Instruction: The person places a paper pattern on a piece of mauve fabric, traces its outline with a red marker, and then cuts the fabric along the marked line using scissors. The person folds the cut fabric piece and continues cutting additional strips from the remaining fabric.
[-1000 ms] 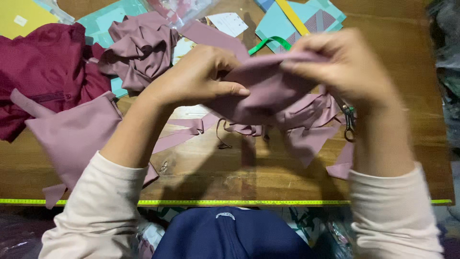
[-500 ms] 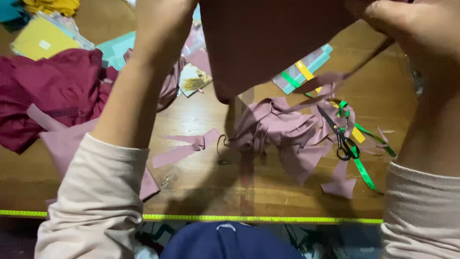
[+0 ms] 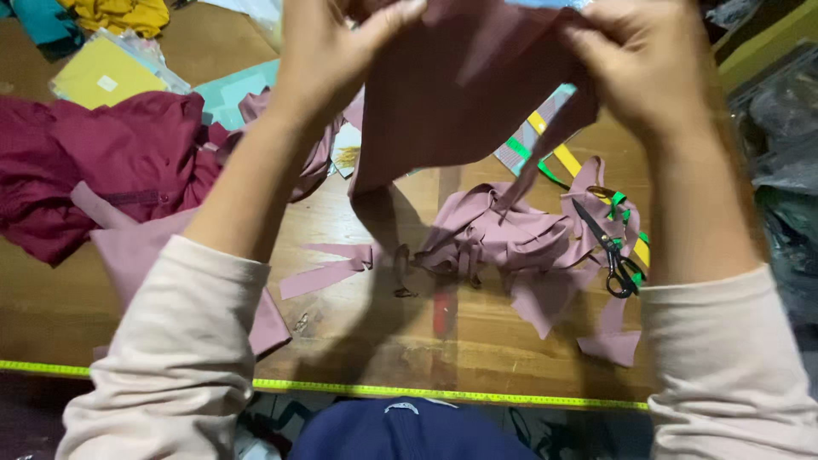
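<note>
Along the table's near edge (image 3: 358, 341), a yellow measuring tape (image 3: 443, 393) is running flat while, above it, both hands are lifting a mauve fabric piece (image 3: 460, 94) clear of the wood. Left hand (image 3: 328, 55) and right hand (image 3: 648, 64) are each pinching its upper edge, fingers closed on the cloth. Cutting appears well under way: trimmed strips (image 3: 328, 273) and a heap of offcuts (image 3: 511, 238) are lying beside black scissors (image 3: 609, 251) (blades closed). Farther back, maroon garments (image 3: 102, 162) and flat plastic packets (image 3: 111, 77) are sitting, contents unclear; no open container is showing.
</note>
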